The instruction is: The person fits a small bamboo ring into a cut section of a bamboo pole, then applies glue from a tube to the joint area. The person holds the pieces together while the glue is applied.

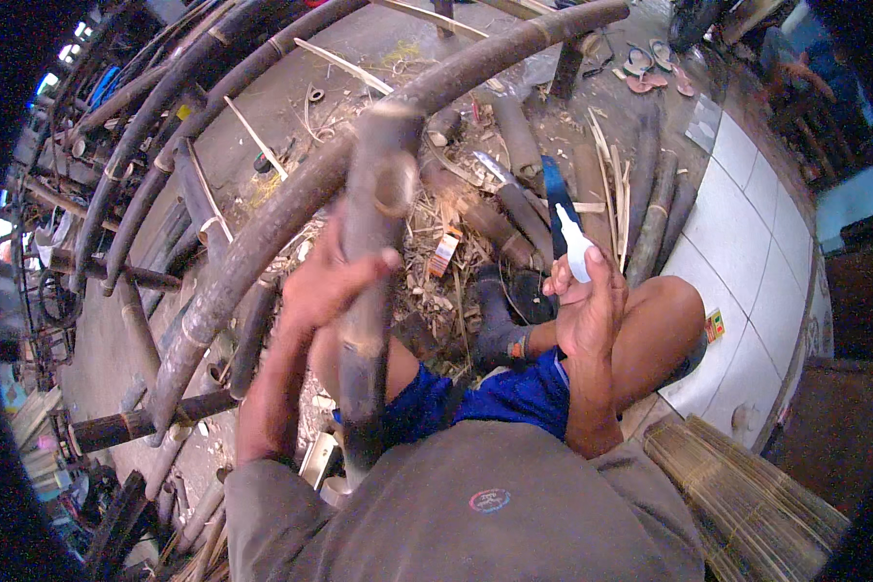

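A thick dark bamboo tube [367, 320] stands lengthwise before me, with a round hole cut in its wall near the upper end. My left hand [325, 286] is closed around it from the left, thumb across the front; both are smeared by motion. Behind the tube's upper end runs a long bamboo pole [233, 267], from lower left to upper right; whether the two are joined I cannot tell. Over my right knee, my right hand [592, 315] grips a small white squeeze bottle [574, 248], its narrow nozzle pointing up.
Bamboo shavings and cut tubes litter the ground, with a knife [500, 170], a blue saw-like blade [557, 199] and an orange-white packet [444, 252] among them. More poles [165, 165] are stacked at left. White tiles [737, 233] and a bundle of thin slats [747, 490] lie right.
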Motion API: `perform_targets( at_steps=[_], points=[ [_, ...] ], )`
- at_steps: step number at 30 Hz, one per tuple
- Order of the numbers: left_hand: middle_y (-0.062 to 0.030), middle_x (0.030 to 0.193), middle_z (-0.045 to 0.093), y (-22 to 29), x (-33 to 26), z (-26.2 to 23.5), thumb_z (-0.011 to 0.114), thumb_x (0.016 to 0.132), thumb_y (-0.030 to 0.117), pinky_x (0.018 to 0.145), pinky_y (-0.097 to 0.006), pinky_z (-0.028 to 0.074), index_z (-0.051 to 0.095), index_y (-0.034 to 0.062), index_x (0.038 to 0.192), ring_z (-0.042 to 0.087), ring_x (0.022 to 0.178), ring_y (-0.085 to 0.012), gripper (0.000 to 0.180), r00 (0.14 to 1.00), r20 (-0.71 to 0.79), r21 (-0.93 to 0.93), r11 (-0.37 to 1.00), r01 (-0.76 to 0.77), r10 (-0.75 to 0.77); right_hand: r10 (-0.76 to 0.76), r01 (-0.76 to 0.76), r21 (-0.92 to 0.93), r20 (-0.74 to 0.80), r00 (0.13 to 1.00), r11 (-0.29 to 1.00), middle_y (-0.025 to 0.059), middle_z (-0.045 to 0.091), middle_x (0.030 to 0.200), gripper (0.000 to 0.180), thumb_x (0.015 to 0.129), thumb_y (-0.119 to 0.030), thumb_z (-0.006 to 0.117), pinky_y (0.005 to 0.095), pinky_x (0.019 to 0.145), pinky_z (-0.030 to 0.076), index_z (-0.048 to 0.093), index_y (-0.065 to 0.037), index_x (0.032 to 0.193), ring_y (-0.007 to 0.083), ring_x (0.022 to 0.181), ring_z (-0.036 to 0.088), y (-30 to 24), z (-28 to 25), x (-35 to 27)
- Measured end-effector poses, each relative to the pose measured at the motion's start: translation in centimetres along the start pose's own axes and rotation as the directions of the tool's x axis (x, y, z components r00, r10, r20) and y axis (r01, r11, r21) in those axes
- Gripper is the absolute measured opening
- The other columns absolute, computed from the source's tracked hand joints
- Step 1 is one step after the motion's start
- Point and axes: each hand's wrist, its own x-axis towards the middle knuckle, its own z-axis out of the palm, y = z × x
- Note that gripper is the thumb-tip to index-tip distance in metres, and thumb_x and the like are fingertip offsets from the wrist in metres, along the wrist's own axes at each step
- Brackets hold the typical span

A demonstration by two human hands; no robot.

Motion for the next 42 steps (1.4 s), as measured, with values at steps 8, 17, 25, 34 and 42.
perform_targets(
  at_steps=[8,17,25,34,42],
  points=[
    [-0.0198,0.131,0.057,16.7,2.3,-9.8,0.077,0.08,0.056,0.104,-0.044,0.044,0.043,-0.0013,0.144,0.057,0.115,-0.0301,0.092,0.81,-0.381,0.224,0.894,-0.388,0.447,-0.003,0.004,0.027,-0.028,1.0,1.0,0.0091,0.063,0.076,0.031,0.098,-0.023,0.063,0.0347,0.057,0.052,0.063,0.002,0.117,0.017,0.063,0.057,-0.4,-0.1,0.2],
    [-0.0213,0.138,0.053,20.5,3.1,-13.5,0.078,0.082,0.048,0.107,-0.043,0.041,0.036,-0.0023,0.147,0.054,0.121,-0.0301,0.093,0.652,-0.383,0.242,0.753,-0.612,0.654,0.034,-0.042,0.158,0.054,0.998,0.987,0.0078,0.063,0.078,0.03,0.099,-0.024,0.062,0.0355,0.057,0.052,0.062,-0.001,0.118,0.0172,0.064,0.058,-1.0,2.5,0.9],
    [-0.0178,0.14,0.049,8.8,7.0,0.1,0.086,0.078,0.027,0.109,-0.038,0.037,0.023,0.0004,0.153,0.05,0.123,-0.027,0.101,0.495,-0.703,0.051,0.73,-0.681,0.511,0.022,-0.044,0.219,0.1,0.995,0.975,0.0075,0.063,0.078,0.03,0.098,-0.025,0.063,0.0356,0.058,0.052,0.062,-0.002,0.118,0.0172,0.064,0.057,-0.7,2.8,2.1],
    [-0.0243,0.156,0.025,-6.9,8.1,9.0,0.087,0.081,0.03,0.119,-0.04,0.022,0.004,-0.0062,0.156,0.033,0.139,-0.0297,0.117,0.413,-0.91,-0.317,0.706,-0.633,-0.039,0.164,-0.163,0.119,0.004,0.987,0.979,0.005,0.06,0.079,0.024,0.098,-0.027,0.064,0.0341,0.064,0.054,0.061,-0.006,0.109,0.0149,0.067,0.057,7.7,3.1,5.0],
    [-0.0183,0.145,0.04,-11.1,2.6,6.2,0.087,0.08,0.023,0.113,-0.04,0.031,0.019,-0.0012,0.151,0.044,0.129,-0.0255,0.101,0.547,-0.823,-0.481,0.703,-0.524,-0.155,0.271,-0.282,0.068,0.139,0.953,0.957,0.0036,0.056,0.075,0.024,0.1,-0.03,0.06,0.0368,0.069,0.053,0.06,-0.007,0.101,0.0153,0.07,0.055,14.2,6.3,6.1]
  ],
)
